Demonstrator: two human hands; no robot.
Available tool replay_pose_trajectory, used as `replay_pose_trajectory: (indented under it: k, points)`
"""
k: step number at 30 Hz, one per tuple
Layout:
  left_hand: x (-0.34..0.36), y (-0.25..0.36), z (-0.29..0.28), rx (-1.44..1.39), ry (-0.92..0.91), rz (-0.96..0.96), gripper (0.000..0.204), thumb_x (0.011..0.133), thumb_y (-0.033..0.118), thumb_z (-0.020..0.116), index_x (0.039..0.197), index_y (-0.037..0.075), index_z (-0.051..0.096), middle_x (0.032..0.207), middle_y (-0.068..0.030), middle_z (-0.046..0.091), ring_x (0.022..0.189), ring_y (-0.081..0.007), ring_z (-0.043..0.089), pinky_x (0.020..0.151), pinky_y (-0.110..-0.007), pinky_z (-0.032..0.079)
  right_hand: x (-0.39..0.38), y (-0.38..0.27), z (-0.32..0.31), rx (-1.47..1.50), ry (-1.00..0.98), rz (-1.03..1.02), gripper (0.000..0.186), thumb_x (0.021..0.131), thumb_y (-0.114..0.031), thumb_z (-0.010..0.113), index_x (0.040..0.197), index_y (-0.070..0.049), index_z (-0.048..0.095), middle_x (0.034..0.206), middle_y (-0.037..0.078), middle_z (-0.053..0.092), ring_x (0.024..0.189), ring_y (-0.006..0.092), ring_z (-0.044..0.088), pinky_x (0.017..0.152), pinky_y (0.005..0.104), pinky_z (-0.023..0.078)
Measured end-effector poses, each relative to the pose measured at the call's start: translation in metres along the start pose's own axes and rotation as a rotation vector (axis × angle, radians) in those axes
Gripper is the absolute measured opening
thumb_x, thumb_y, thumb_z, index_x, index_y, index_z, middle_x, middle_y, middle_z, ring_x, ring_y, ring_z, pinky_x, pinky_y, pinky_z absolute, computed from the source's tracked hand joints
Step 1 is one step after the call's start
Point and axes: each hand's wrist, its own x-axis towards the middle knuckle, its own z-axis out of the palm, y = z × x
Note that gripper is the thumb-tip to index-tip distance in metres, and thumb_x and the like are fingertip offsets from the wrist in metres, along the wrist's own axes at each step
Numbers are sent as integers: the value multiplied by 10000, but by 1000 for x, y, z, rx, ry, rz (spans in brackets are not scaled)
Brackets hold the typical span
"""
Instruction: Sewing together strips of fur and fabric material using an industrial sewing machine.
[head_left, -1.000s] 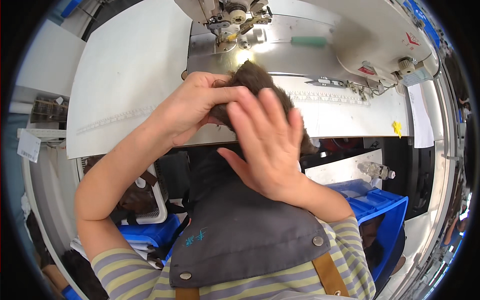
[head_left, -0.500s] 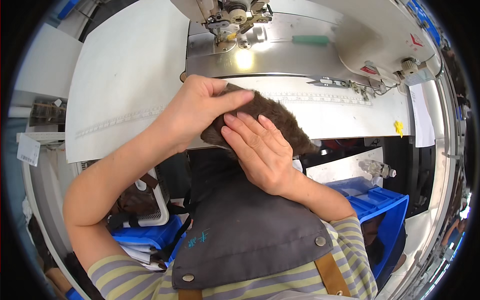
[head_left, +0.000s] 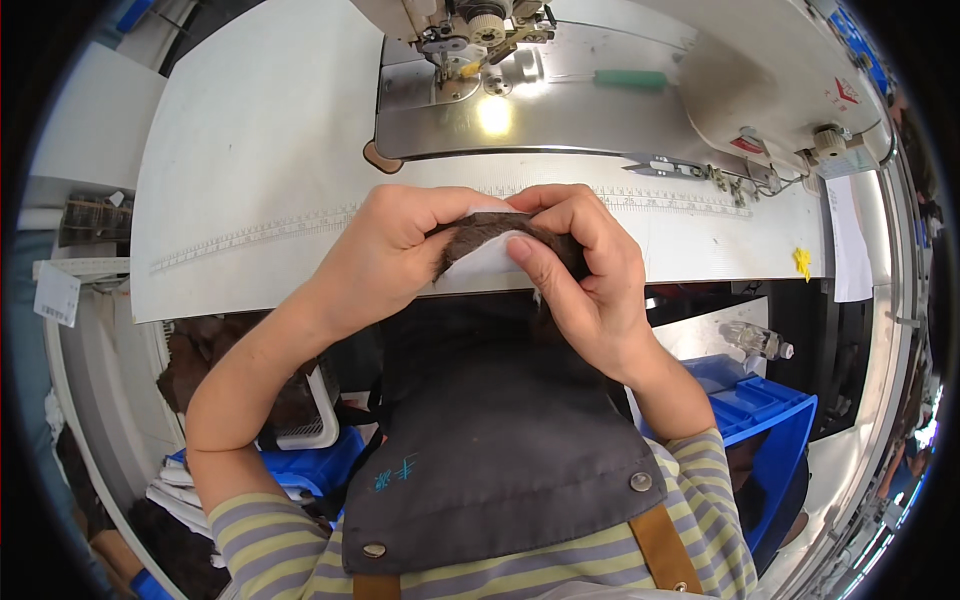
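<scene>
Between my hands is a piece of brown plush fabric (head_left: 462, 243), curled so that its white backing (head_left: 484, 262) shows at the near side. My left hand (head_left: 398, 240) grips its left end, the thumb lying along the top edge. On the right end, my right hand (head_left: 592, 262) closes round the fabric with the thumb pressed against the white side. Both hands hold it over the front edge of the white table (head_left: 240, 150), just nearer than the printed ruler scale (head_left: 290, 228). Some of the fabric is hidden behind my fingers.
Beyond my hands stands a sewing machine (head_left: 760, 75) on a metal plate (head_left: 540, 125). On it lies a green-handled screwdriver (head_left: 630, 78); thread snips (head_left: 665, 164) rest nearer. Blue bins (head_left: 765, 405) and a clear bottle (head_left: 757, 340) are below the table at right.
The fabric was spread fur side up under my flat right hand. Now it is turned and folded, its white backing showing, and my right hand has closed on its right end.
</scene>
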Motion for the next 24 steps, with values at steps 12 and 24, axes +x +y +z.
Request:
replay_pose_trajectory:
  k: [12,24]
  points:
    - [-19,-18,30,-268,319,10,265,839,-124,480,1013,5,633,905,-36,630,690,-44,515,599,-182,413,-15,9,11,-41,50,29,159,755,-8,682,811,-20,533,842,121,574,755,276,557,700,336,423]
    - [-35,-30,45,-269,485,175,179,814,-66,634,991,-43,629,1041,-122,630,909,-131,590,765,-239,492,-17,8,15,-24,78,-31,159,738,35,680,788,0,534,842,125,583,677,217,549,578,285,430]
